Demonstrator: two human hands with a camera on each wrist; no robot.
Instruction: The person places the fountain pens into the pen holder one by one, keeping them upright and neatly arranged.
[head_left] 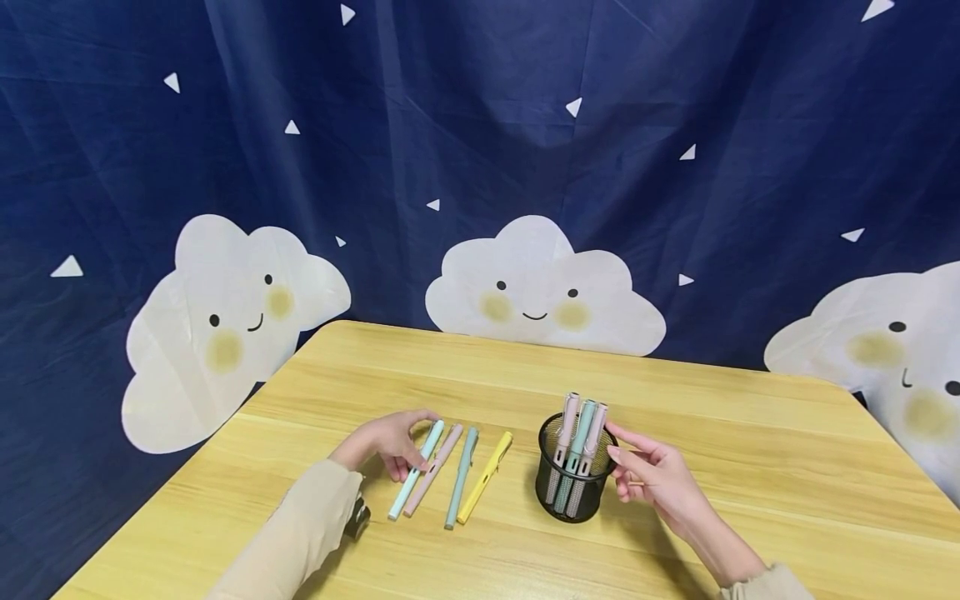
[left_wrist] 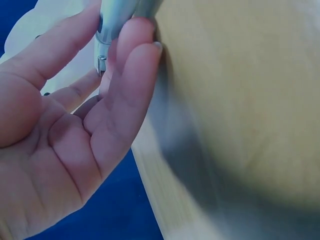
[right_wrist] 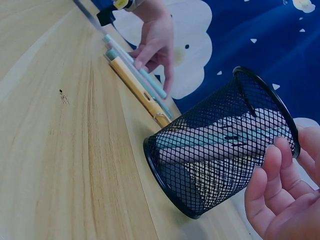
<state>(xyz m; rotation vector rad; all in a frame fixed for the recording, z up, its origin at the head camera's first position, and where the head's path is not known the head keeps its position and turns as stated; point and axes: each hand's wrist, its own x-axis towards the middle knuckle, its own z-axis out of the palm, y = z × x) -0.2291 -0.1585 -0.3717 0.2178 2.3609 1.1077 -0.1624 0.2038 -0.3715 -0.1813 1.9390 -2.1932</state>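
Observation:
My left hand pinches a light blue pen, leftmost in a row on the table. In the left wrist view its thumb and fingers close around the pen's end. Just right of it lie a pink pen, a grey-green pen and a yellow pen. A black mesh pen holder stands upright to the right, with two pink pens and a green pen inside. My right hand grips the holder's rim from the right; fingertips touch the mesh in the right wrist view.
The wooden table carries everything. Behind its far edge hangs a dark blue curtain printed with white clouds and triangles. A dark band with a small device sits at my left wrist.

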